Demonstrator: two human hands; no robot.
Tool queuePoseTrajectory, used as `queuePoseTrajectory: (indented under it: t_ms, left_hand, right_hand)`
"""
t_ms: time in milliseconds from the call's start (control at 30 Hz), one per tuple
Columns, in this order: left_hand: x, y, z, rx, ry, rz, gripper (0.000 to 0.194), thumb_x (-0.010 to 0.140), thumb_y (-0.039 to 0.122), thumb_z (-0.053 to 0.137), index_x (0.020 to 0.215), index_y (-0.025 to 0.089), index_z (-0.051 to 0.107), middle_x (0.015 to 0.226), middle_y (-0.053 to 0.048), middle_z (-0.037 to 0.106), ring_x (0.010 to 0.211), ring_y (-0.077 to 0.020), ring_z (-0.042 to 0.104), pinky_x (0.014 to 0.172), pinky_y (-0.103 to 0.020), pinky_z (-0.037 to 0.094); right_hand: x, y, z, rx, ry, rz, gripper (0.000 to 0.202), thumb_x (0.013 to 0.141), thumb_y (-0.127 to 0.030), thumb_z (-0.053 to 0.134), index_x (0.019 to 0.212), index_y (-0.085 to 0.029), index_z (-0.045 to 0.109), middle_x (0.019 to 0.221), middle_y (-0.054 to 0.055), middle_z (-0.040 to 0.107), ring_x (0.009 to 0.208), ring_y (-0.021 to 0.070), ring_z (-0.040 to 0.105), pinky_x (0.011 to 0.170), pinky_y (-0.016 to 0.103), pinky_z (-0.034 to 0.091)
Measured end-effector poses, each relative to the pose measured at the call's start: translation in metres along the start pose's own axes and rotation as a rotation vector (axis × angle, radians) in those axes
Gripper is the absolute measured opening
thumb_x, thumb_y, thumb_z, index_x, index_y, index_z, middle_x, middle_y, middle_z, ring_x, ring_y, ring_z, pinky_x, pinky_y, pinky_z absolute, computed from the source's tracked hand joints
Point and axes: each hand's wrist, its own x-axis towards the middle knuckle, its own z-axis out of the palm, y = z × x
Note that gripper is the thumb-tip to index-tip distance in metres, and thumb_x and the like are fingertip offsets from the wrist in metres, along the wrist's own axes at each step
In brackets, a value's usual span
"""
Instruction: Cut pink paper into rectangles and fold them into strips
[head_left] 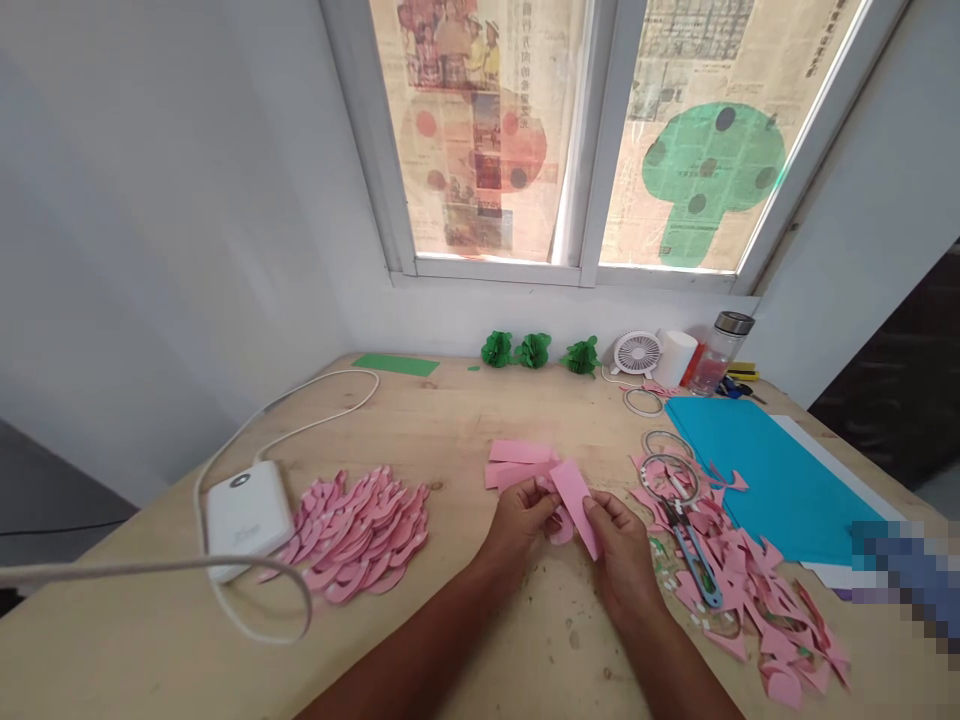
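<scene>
My left hand [525, 512] is closed, its thumb and fingers pinched together on a pink paper piece; a curved pink part [559, 528] shows just below the fingertips. My right hand [621, 545] pinches the edge of a flat pink paper strip [574, 495], which stands tilted between both hands. The left fingertips meet or nearly meet this strip. Behind the left hand, more pink paper strips [519, 453] lie on the table. A heap of cut, curved pink paper pieces [367, 535] is to the left.
Pink scraps [750, 580] lie at right, with a slim blue-handled cutting tool [697, 562] and clear rings [670, 480] among them. Blue sheets [765, 475] lie beyond. A white power bank [250, 510] with cable is left. Green paper balls [533, 350], a fan [637, 353] and a bottle [720, 355] stand behind.
</scene>
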Motion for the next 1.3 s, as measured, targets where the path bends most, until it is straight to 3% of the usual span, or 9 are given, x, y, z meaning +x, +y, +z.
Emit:
queuePoseTrajectory:
  t_ms: [267,733,933,1100,1300]
  left_hand:
    - [-0.002,0.003,0.002,0.074,0.035,0.048,0.033,0.061,0.044,0.076,0.064,0.013,0.067,0.058,-0.002,0.059,0.049,-0.009,0.048,0.05,-0.022,0.04]
    - [-0.006,0.009,0.005,0.173,0.037,0.107,0.028,0.066,0.04,0.069,0.057,0.014,0.066,0.054,-0.002,0.059,0.049,-0.0103,0.049,0.049,-0.021,0.039]
    - [-0.007,0.014,0.005,0.208,0.061,0.147,0.028,0.066,0.038,0.069,0.053,0.015,0.061,0.045,0.004,0.048,0.044,-0.0069,0.04,0.047,-0.02,0.031]
    - [-0.007,0.018,0.004,0.21,0.062,0.126,0.026,0.067,0.039,0.07,0.058,0.015,0.063,0.041,0.006,0.045,0.037,-0.0056,0.034,0.042,-0.02,0.025]
    - [-0.005,0.016,0.0,0.143,0.052,0.074,0.031,0.067,0.045,0.07,0.069,0.015,0.064,0.047,0.004,0.054,0.035,-0.0078,0.045,0.041,-0.02,0.031]
  right_hand:
    - [0.0,0.002,0.0,-0.032,0.007,-0.03,0.035,0.06,-0.04,0.081,0.084,-0.017,0.07,0.075,0.002,0.071,0.062,0.0167,0.062,0.055,0.026,0.046]
    - [0.0,0.003,-0.002,-0.137,-0.032,-0.07,0.033,0.065,-0.042,0.077,0.086,-0.017,0.072,0.076,0.002,0.071,0.062,0.0171,0.061,0.061,0.027,0.046]
    - [-0.001,0.001,0.0,-0.145,-0.009,-0.066,0.031,0.063,-0.042,0.078,0.082,-0.018,0.072,0.072,0.001,0.069,0.065,0.0164,0.06,0.064,0.026,0.046]
    - [-0.001,0.002,-0.001,-0.196,-0.002,-0.07,0.033,0.062,-0.044,0.077,0.08,-0.017,0.071,0.071,0.001,0.069,0.062,0.0153,0.057,0.059,0.025,0.044]
    - [0.001,0.005,-0.004,-0.234,0.004,-0.1,0.03,0.062,-0.043,0.077,0.077,-0.017,0.071,0.068,0.0,0.066,0.063,0.0158,0.056,0.06,0.026,0.044]
